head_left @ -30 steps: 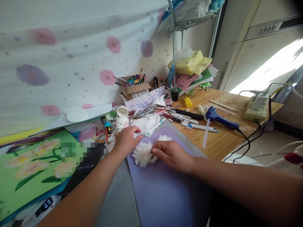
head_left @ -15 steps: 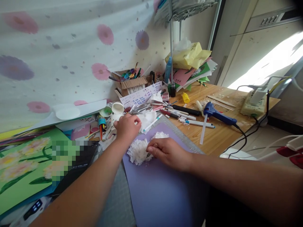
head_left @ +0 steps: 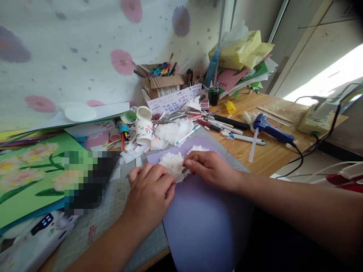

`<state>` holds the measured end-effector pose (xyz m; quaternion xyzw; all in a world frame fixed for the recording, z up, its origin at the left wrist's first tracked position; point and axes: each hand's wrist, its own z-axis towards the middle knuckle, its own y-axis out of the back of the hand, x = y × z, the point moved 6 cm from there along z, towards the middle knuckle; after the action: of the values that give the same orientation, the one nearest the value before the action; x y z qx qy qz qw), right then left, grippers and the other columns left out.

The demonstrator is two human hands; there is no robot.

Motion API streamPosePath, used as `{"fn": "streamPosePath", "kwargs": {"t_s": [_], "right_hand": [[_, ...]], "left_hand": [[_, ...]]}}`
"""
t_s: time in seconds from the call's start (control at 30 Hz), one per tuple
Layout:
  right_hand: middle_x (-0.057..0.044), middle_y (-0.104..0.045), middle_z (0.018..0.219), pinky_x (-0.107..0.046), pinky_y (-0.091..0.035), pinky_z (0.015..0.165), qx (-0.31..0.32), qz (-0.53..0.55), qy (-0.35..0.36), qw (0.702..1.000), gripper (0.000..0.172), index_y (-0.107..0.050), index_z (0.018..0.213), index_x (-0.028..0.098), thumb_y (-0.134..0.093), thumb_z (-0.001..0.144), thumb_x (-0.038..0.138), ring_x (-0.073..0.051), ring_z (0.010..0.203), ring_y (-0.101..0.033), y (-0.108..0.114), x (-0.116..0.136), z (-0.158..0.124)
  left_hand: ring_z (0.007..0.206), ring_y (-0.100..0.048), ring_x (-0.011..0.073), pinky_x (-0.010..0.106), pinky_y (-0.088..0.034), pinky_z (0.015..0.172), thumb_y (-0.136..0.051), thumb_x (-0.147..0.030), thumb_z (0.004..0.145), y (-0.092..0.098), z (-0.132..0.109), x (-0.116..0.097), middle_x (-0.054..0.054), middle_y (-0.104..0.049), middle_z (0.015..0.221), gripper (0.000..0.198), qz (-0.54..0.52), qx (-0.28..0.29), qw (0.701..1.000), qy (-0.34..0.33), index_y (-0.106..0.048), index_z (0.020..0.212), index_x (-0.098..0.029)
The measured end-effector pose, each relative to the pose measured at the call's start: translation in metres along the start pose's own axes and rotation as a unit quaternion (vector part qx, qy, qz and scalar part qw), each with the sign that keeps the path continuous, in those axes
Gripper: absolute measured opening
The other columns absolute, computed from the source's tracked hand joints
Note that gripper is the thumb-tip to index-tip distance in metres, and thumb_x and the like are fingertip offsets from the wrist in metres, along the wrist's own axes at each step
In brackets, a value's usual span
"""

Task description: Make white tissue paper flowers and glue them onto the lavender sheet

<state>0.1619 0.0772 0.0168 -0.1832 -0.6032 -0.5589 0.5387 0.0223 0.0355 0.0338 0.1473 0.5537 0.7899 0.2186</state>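
A fluffy white paper flower lies on a purple sheet that covers a grey cutting mat. My right hand rests on the flower's right side with its fingers curled, pinching its edge. My left hand sits at the flower's lower left, fingers bent and closed against the purple sheet's edge; what they grip is hidden. A second white flower peeks out beyond my right hand.
White paper scraps, paper cups, pens and a blue glue gun crowd the wooden desk behind. A green flower picture lies at left, a cardboard box of tools and stacked papers at the back.
My left hand has drawn back from the paper cups and scraps to the near edge of the flower. The right hand stays on the flower. The view has shifted.
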Motion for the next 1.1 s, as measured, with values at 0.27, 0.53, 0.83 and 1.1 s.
{"fn": "streamPosePath", "kwargs": {"t_s": [0.27, 0.53, 0.83, 1.1], "right_hand": [[-0.001, -0.056, 0.066, -0.022, -0.042, 0.058, -0.046, 0.066, 0.039, 0.996, 0.023, -0.060, 0.081, 0.013, -0.046, 0.090, 0.029, -0.011, 0.059, -0.052, 0.010, 0.015, -0.005], [-0.002, -0.060, 0.071, -0.021, -0.039, 0.060, 0.035, -0.053, 0.084, 0.994, 0.021, -0.061, 0.081, 0.013, -0.047, 0.091, 0.025, -0.011, 0.063, -0.053, -0.008, 0.020, 0.003], [-0.002, -0.060, 0.069, -0.021, -0.036, 0.057, 0.042, -0.109, 0.038, 0.992, 0.022, -0.062, 0.080, 0.013, -0.047, 0.091, 0.026, -0.011, 0.061, -0.052, -0.010, 0.009, 0.011], [-0.001, -0.060, 0.070, -0.021, -0.036, 0.059, 0.058, -0.102, 0.034, 0.992, 0.021, -0.061, 0.078, 0.014, -0.046, 0.090, 0.023, -0.011, 0.061, -0.051, -0.010, 0.010, 0.011]], "left_hand": [[0.082, -0.054, 0.0220, 0.040, -0.027, 0.072, -0.061, -0.019, 0.079, -0.013, 0.001, 0.005, -0.001, -0.063, 0.078, 0.011, -0.028, 0.048, 0.998, 0.027, -0.067, 0.073, -0.025], [0.080, -0.054, 0.0221, 0.040, -0.027, 0.072, -0.062, -0.022, 0.080, -0.017, 0.004, 0.006, -0.001, -0.063, 0.078, 0.009, -0.034, 0.049, 0.998, 0.028, -0.067, 0.074, -0.026], [0.081, -0.054, 0.0220, 0.040, -0.027, 0.070, -0.060, -0.022, 0.081, -0.021, 0.004, 0.010, -0.001, -0.063, 0.079, 0.011, -0.034, 0.057, 0.997, 0.035, -0.067, 0.074, -0.025], [0.083, -0.056, 0.0216, 0.039, -0.028, 0.071, -0.057, -0.018, 0.082, -0.020, 0.008, 0.011, 0.000, -0.062, 0.082, 0.013, -0.016, 0.034, 0.998, 0.040, -0.066, 0.075, -0.022]]}}
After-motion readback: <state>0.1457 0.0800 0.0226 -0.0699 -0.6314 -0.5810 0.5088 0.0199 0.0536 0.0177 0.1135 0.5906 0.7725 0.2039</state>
